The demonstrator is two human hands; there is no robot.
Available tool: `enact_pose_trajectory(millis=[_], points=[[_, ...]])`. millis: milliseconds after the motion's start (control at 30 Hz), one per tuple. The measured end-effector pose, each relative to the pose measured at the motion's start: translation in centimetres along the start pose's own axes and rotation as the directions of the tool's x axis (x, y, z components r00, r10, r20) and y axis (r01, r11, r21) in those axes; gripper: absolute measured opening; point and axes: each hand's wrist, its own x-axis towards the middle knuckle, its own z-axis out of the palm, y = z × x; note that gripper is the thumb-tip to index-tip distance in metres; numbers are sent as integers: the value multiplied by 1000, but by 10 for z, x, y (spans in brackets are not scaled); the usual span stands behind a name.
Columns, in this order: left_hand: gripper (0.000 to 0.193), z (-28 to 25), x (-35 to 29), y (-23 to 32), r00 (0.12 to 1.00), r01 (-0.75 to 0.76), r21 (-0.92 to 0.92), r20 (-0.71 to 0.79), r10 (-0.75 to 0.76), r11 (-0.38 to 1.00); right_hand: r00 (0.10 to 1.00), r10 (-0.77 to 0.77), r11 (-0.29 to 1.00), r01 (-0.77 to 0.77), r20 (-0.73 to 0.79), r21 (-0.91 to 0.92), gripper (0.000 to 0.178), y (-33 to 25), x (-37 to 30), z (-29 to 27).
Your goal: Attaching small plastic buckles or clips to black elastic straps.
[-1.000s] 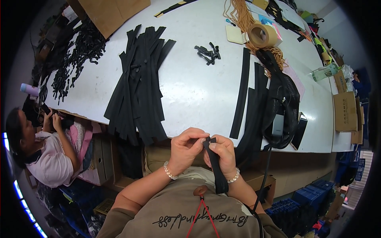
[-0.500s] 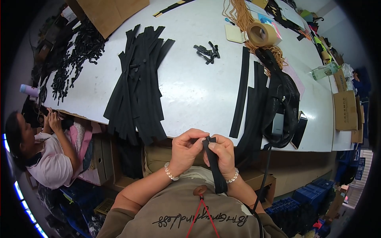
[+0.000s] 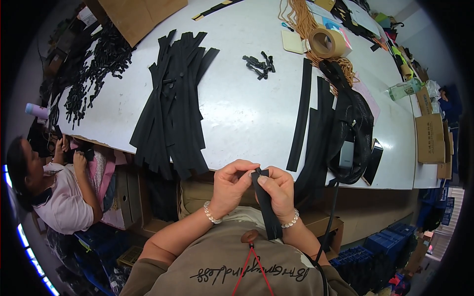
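My left hand (image 3: 232,181) and my right hand (image 3: 278,192) meet just off the table's near edge, both closed in a pinch. Between them is a black zipper strip (image 3: 266,207), its upper end at my fingertips and its loose end hanging along my right palm toward the wrist. A small dark piece, perhaps a slider, shows at the strip's upper end; the fingers partly hide it. Ahead lies a small group of black zipper pulls (image 3: 259,65). Left of it is a large pile of black strips (image 3: 174,106); more black strips (image 3: 316,128) lie to the right.
A black mesh bag (image 3: 353,118), a dark phone (image 3: 373,160), a tape roll (image 3: 327,42) and tan cord (image 3: 296,17) occupy the table's right side. Many zipper pulls (image 3: 101,61) lie at far left. A co-worker (image 3: 64,187) sits left. A black cable (image 3: 332,217) runs past my right arm.
My fingers have shifted only slightly at the strip's upper end, and the strip has turned a little flatter toward view. The co-worker's hands have moved apart and lower.
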Motion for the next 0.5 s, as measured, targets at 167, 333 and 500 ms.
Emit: enact_pose_trajectory(millis=[167, 333, 500], points=[[21, -9, 4, 7, 986, 163, -62, 37, -161, 985, 998, -54, 995, 56, 28, -77, 11, -3, 2, -3], [25, -6, 6, 15, 970, 221, -98, 124, -208, 970, 993, -119, 985, 121, 28, -120, 10, -7, 1, -3], [22, -9, 9, 16, 962, 259, -171, 134, -238, 951, 992, -126, 982, 128, 25, -136, 8, -7, 0, -1]])
